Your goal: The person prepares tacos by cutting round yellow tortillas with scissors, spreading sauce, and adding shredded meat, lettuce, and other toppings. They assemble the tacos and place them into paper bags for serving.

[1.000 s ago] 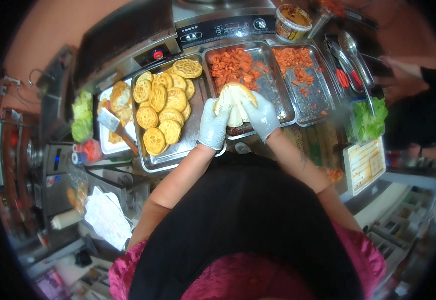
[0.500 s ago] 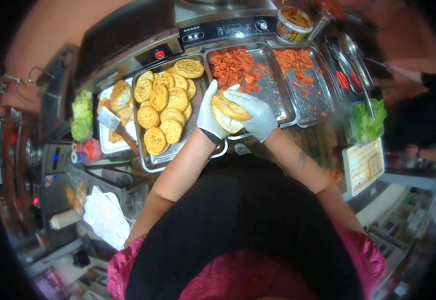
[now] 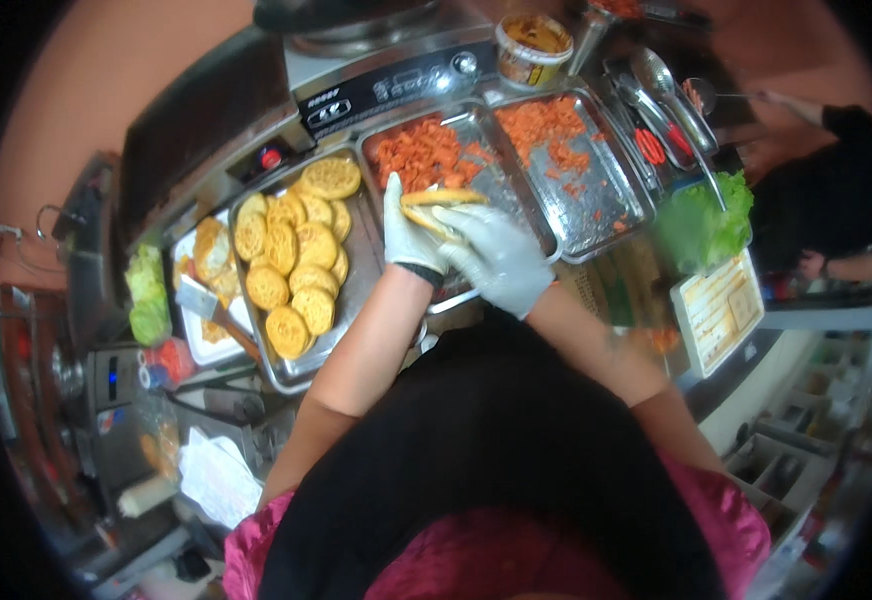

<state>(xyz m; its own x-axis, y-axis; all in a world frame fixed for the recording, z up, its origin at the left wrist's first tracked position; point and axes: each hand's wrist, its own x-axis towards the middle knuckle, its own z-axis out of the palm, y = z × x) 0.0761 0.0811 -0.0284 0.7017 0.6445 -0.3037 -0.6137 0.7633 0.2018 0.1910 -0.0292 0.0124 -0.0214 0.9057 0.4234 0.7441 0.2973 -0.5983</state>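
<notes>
A round golden flatbread (image 3: 446, 198), split along its edge, is held up over the near end of the tray of red chopped meat (image 3: 421, 155). My left hand (image 3: 412, 236), in a white glove, grips its left side with the thumb upright. The gloved right hand (image 3: 504, 262) holds the bread from the right and below, its fingers at the split. How deep those fingers reach inside is hidden. To the left, a metal tray (image 3: 368, 285) bears several more round flatbreads (image 3: 318, 245).
A second meat tray (image 3: 596, 215) stands to the right, with tongs and ladles (image 3: 671, 105) beyond it. Lettuce (image 3: 706, 220) and a white box (image 3: 721, 310) are farther right. A scraper (image 3: 218, 315) lies on a white tray at left. Another person's arm (image 3: 796, 108) shows at far right.
The flatbread has turned more edge-on, so its split faces me. My right hand's fingers have moved to the opening. The whole view has shifted and tilted, with the trays now farther left.
</notes>
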